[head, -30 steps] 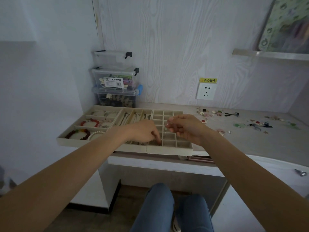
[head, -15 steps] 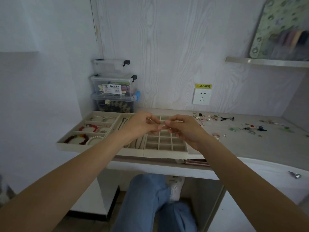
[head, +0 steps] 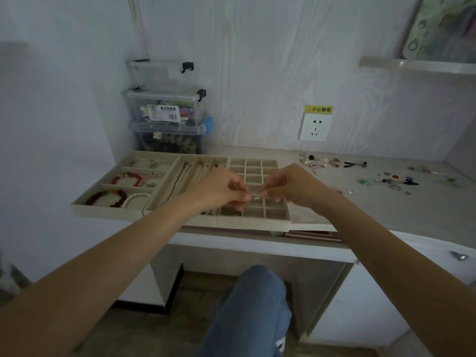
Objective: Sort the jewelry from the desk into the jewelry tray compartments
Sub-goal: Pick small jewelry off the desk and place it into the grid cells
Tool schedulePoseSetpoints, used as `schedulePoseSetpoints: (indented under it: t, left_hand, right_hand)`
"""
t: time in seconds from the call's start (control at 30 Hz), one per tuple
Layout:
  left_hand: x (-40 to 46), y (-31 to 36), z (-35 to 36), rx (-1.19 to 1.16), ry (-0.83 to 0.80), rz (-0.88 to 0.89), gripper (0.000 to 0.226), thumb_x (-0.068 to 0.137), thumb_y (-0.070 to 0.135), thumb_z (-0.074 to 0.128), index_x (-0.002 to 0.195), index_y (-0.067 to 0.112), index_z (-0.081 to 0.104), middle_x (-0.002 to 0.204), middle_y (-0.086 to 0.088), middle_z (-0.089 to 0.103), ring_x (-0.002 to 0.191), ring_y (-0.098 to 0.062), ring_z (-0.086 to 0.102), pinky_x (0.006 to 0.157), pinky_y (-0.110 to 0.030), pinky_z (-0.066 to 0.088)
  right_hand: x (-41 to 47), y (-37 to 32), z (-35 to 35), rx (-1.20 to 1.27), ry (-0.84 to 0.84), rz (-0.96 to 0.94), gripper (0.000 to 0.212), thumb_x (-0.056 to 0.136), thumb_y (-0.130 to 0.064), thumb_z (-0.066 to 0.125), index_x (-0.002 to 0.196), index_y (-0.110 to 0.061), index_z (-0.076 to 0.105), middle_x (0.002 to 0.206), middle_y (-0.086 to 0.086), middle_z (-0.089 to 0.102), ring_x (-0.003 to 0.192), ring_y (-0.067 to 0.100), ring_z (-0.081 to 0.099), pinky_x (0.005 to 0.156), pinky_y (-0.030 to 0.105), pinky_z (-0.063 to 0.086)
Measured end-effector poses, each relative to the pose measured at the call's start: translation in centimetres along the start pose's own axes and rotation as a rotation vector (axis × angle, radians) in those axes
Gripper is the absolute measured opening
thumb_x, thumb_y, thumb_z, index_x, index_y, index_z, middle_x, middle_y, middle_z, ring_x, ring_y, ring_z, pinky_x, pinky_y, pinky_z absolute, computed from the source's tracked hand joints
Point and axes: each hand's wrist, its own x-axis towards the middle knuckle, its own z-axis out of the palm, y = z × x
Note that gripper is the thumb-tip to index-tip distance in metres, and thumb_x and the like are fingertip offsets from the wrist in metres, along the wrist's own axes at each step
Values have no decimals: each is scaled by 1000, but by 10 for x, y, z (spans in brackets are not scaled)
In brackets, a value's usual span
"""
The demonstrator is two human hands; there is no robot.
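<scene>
Both of my hands have stayed together over the tray since half a second ago, though a second ago my left hand was down at the grid cells while the right hovered alone. Now my left hand and right hand meet at the centre of the frame, fingertips curled toward each other and pinching a tiny pale piece of jewelry between them; it is too small for me to say what kind it is. They hover above the lower rows of the small-cell grid that forms the right section of the beige jewelry tray, which lies at centre left on the desk with its near edge past the desk's front. In the tray's left section, a dark red bead bracelet and a white pearl bracelet share the nearest compartment, and a red bracelet lies in the one behind. Chains rest in the long middle slots. Loose jewelry pieces are scattered across the desk at right of centre, well apart from the tray. Stacked clear storage boxes stand behind the tray at upper left. A white wall socket with a yellow label sits upper right of centre. My knee in blue jeans fills the bottom centre.
</scene>
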Motion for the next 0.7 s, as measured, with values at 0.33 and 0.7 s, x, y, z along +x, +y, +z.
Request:
schedulePoseSetpoints:
  t: [0.33,0.7]
  left_hand:
    - [6,-11,9,312,-34,123,14,82,31,68,91,20,72,80,12,64,74,2,57,68,-14,42]
    - [9,-5,6,465,-52,194,11,85,19,66,94,18,73,72,25,45,65,9,43,61,-1,34]
  right_hand:
    - [1,7,10,-192,-91,-27,10,78,-19,74,87,-14,75,52,-17,51,47,-5,45,48,6,32]
    - [6,-4,19,-461,-121,-79,16,79,-17,72,95,-17,75,86,-6,61,83,6,52,76,18,39]
